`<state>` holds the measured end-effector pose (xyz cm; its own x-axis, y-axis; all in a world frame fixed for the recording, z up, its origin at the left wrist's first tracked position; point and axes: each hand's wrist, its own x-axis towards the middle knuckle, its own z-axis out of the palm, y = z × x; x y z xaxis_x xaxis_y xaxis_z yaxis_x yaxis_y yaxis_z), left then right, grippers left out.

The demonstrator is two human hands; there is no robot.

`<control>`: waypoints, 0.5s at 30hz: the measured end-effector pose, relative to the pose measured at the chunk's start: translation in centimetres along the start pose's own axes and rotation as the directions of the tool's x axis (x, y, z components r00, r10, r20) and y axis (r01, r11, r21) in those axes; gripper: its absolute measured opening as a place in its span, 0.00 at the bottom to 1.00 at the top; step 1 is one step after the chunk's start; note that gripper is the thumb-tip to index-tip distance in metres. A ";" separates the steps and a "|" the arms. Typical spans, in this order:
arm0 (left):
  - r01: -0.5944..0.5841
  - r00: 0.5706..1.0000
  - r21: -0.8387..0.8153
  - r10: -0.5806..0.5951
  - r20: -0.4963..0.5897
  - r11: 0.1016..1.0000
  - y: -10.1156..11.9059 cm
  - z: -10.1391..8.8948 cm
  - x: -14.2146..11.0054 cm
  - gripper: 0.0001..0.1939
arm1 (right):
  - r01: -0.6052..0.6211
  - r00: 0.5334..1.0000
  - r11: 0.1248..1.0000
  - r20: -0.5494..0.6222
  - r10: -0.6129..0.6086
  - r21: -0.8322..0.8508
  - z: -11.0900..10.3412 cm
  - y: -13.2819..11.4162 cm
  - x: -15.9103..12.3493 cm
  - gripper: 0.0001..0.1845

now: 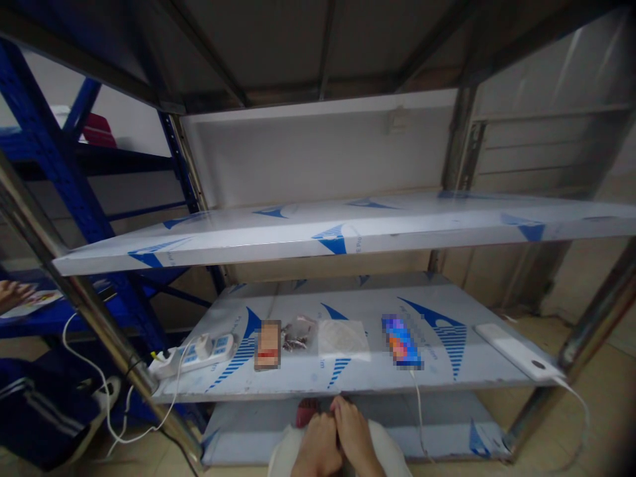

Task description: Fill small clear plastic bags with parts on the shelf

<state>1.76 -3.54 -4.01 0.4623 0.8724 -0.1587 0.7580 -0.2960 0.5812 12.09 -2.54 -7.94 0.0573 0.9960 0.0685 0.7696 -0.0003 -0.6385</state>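
Near the bottom middle, my left hand (pixel 318 440) and my right hand (pixel 354 429) rest against each other, just in front of the lower shelves. Both have their fingers curled closed; whether anything lies inside them is hidden. Just behind my left hand shows a dark red object (pixel 307 412) of unclear kind. On the shelf (pixel 298 381) beyond lie a small clear bag of dark little parts (pixel 299 334), a flat clear plastic bag (pixel 344 339), a blurred-out tan rectangular thing (pixel 268 346) and a phone (pixel 402 341) with a bright screen.
A white power strip (pixel 211 351) with plugs sits at the shelf's left. A long white device (pixel 517 351) with a cable lies at the right. Another shelf (pixel 278 235) hangs above, between metal posts (pixel 99 324). Another person's hand (pixel 14 293) shows far left.
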 end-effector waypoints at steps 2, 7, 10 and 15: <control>-0.008 1.000 0.066 0.009 -0.018 0.998 0.1 0.0 0.0 0.20 | 0.000 1.000 1.000 0.003 0.000 -0.003 0.1 0.1 0.1 0.18; -0.027 0.999 0.113 0.031 -0.032 0.993 -0.2 0.1 0.1 0.20 | -0.003 1.000 1.000 0.009 0.003 -0.026 0.1 -0.2 0.2 0.18; -0.034 0.999 0.104 0.037 -0.024 0.994 -0.6 0.1 0.1 0.20 | -0.013 1.000 0.999 0.018 0.014 -0.033 0.1 -0.4 0.2 0.18; -0.034 0.999 0.106 0.033 0.004 0.994 -1.5 0.5 0.2 0.23 | -0.027 0.998 1.000 0.053 0.027 -0.003 0.0 -0.4 0.4 0.17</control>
<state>0.90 -3.07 -5.30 0.4891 0.8606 -0.1421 0.7864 -0.3647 0.4985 11.80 -2.18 -7.67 0.0445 0.9990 0.0103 0.7696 -0.0277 -0.6380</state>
